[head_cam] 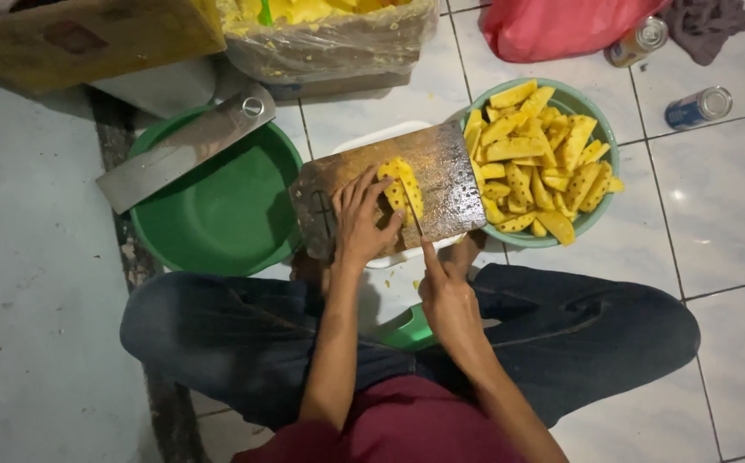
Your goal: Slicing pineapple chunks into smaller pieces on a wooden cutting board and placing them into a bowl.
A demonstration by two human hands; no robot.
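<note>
Left hand (357, 225) spread flat, fingers pinning a yellow pineapple piece (403, 187) on a wet wooden cutting board (441, 184). Right hand (446, 296) closed around a knife (413, 221), blade running up along the right flank of the fruit, just beside the left fingertips.

Likely trouble: blade very near the pinning fingers, so a slip on the wet, juicy surface could nick them. Board looks perched on a white tray (389, 257) rather than flat on the floor, with its right end touching the rim of the teal bowl (597, 107); hard downward pressure could rock it or tip it. Fruit slick too, so apt to skid sideways under the cut.

Around: teal bowl at right heaped with pineapple wedges (537, 167), nearly full, so more pieces might spill over the rim. Empty green basin (226, 214) at left, a broad metal cleaver (185, 147) lying across its far rim, overhanging and liable to slide if knocked. Far off, a plastic-lined box of yellow peelings (329, 30), a cardboard box (81, 34), a red bag (561, 26), a grey cloth (715, 21) and two drink cans (698, 106) on the tiled floor (724, 223). Knees in dark trousers hemming in the near side, leaving little elbow room.
</note>
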